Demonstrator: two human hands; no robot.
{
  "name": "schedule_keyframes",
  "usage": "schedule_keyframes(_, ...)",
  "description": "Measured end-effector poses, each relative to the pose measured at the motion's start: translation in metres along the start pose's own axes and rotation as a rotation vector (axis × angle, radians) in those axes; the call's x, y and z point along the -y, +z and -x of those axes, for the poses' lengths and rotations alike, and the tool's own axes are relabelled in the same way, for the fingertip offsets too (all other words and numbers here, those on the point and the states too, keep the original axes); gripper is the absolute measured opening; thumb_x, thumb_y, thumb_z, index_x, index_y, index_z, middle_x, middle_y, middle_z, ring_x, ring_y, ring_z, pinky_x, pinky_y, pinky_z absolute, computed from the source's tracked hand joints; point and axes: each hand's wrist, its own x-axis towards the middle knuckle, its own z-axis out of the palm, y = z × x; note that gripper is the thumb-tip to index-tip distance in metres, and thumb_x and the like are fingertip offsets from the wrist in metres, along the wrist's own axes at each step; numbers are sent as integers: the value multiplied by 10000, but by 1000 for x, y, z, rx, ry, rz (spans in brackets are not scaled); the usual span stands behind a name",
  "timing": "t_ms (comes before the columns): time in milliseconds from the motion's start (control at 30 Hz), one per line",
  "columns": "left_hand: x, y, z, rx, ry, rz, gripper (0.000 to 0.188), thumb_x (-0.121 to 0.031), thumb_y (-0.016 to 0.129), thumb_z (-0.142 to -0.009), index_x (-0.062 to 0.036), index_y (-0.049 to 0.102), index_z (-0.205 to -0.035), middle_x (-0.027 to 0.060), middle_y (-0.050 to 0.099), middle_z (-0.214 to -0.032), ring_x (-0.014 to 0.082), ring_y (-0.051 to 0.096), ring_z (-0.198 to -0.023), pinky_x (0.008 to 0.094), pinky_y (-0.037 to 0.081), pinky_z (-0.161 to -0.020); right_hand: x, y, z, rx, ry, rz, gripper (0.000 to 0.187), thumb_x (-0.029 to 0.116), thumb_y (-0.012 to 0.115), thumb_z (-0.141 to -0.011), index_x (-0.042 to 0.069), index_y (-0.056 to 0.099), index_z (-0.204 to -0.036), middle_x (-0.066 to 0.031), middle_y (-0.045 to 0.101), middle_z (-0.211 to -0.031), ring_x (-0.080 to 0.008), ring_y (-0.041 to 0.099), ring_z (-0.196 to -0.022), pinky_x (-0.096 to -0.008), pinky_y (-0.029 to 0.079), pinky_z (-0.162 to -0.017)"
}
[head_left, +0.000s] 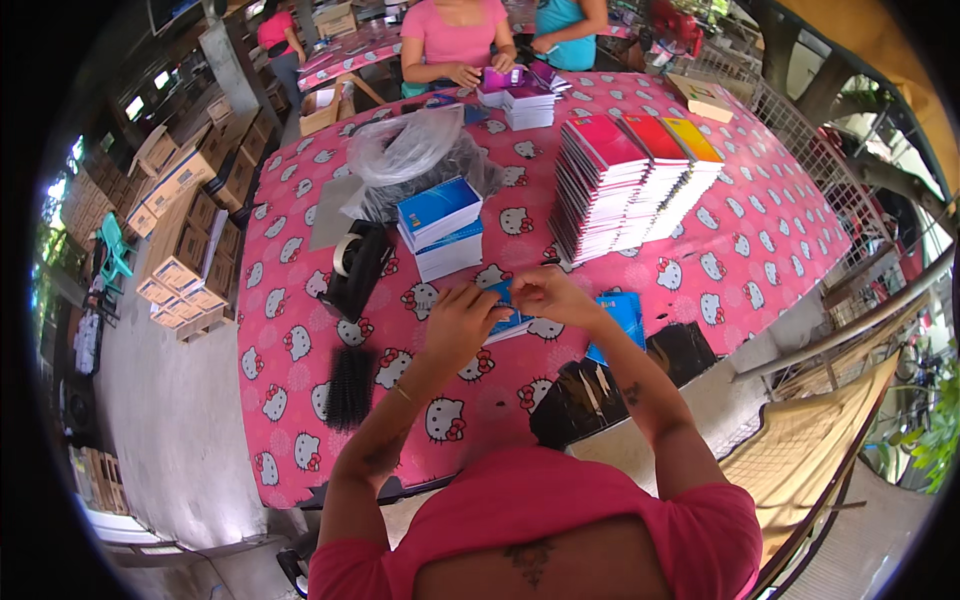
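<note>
Pink cat-print desk [300, 395] sweeping across the frame, blue booklet [514, 321] at centre, left hand [461, 322] bending its fingers over it, right hand [552, 297] bunching close, whether either grips, can't tell.

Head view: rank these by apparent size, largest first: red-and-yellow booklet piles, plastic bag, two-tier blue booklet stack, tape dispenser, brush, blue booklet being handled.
1. Red-and-yellow booklet piles
2. Plastic bag
3. Blue booklet stack
4. Tape dispenser and brush: too close to rank
5. Blue booklet being handled: partly hidden; visible part smallest
</note>
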Motion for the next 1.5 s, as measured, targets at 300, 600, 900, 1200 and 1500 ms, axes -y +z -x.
schedule_keyframes(300,-40,-40,-26,-33,-239,122,144,-165,682,-895,-57,621,-968,101,648,-853,271,652,-754,408,525,-652,55,48,25,-629,-104,277,346,159,754,-843,25,612,-1129,-69,657,-925,-174,626,-855,-294,512,-724)
schedule_keyframes(600,-12,8,25,105,-32,-116,252,-124,613,-943,-34,646,-1175,147,682,-1079,284,681,-964,359,556,-815,47,-34,108,-850,90,-108,309,133,683,-904,44,584,-1182,-51,658,-1050,-139,608,-923,-298,503,-824)
schedule_keyframes(900,7,0,15,155,-143,-33,179,-97,629,-884,-46,606,-1054,103,673,-896,312,662,-828,415,536,-704,-2,-72,123,247,279,1630,270,103,648,-783,99,673,-1052,-126,573,-1225,-312,464,-1299,-553,302,-1111)
schedule_keyframes(1200,8,-13,10,100,-51,-156,238,-125,632,-869,-80,631,-1103,135,632,-1055,299,620,-962,491,406,-950,-8,24,36,-291,-30,150,672,3,706,-801,110,437,-1408,-144,519,-1349,-289,430,-1343,-444,323,-1120)
schedule_keyframes(1500,1,22,54,-283,-449,359,395,45,530,-874,-108,603,-1231,204,488,-1205,399,579,-1002,436,508,-838,-58,57,3,-238,10,-206,475,-18,656,-851,59,475,-1283,-78,579,-1147,-163,538,-1111,-312,436,-951)
